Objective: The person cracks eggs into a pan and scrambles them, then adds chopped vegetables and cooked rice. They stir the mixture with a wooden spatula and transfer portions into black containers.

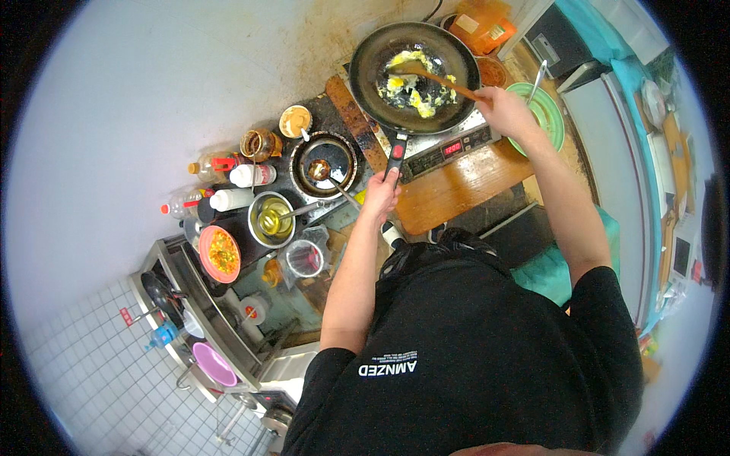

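My left hand (382,195) grips the black handle of a frying pan (365,108), which sits on an induction cooker (422,161) with a lit red display. In my right hand (509,114) is a wooden spatula (445,81), its blade down among pieces of scrambled egg (422,106) in the pan. Close to the right hand stands a green bowl (556,114) with a metal spoon in it. The cooker rests by a wooden board (456,191).
Left of the pan are a dark round pan (325,142) with a ladle, a metal bowl of oil (256,228), a jar (261,144), white bottles (234,199) and a pink bowl (206,265) of chopped food. An orange bag (482,31) stands behind, near the wall.
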Tool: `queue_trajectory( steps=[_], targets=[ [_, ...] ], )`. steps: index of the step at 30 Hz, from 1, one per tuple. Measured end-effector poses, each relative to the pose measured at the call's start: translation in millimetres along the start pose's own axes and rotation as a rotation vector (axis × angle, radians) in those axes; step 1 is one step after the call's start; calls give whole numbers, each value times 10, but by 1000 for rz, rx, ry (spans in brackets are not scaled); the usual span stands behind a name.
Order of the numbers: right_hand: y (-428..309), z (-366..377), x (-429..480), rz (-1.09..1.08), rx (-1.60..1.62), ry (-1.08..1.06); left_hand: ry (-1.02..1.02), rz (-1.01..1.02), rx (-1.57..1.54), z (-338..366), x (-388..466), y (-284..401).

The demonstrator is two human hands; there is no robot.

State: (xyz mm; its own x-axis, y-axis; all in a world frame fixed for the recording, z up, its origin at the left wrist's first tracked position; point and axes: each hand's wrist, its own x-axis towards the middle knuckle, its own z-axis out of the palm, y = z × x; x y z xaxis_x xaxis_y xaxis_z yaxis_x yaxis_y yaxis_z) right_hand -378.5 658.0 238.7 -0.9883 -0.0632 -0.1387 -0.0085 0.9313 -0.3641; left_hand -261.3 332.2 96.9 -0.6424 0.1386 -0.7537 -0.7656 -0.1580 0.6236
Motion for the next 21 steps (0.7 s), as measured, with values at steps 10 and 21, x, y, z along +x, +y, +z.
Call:
queue_trajectory(
  steps=[10, 21],
  targets=[
    [-77, -357, -304, -122, -178, -194, -5, -13, 8, -27, 37, -6],
    [-231, -239, -213, -73, -153, -190, -5, -22, 15, -23, 18, 17]
  ],
)
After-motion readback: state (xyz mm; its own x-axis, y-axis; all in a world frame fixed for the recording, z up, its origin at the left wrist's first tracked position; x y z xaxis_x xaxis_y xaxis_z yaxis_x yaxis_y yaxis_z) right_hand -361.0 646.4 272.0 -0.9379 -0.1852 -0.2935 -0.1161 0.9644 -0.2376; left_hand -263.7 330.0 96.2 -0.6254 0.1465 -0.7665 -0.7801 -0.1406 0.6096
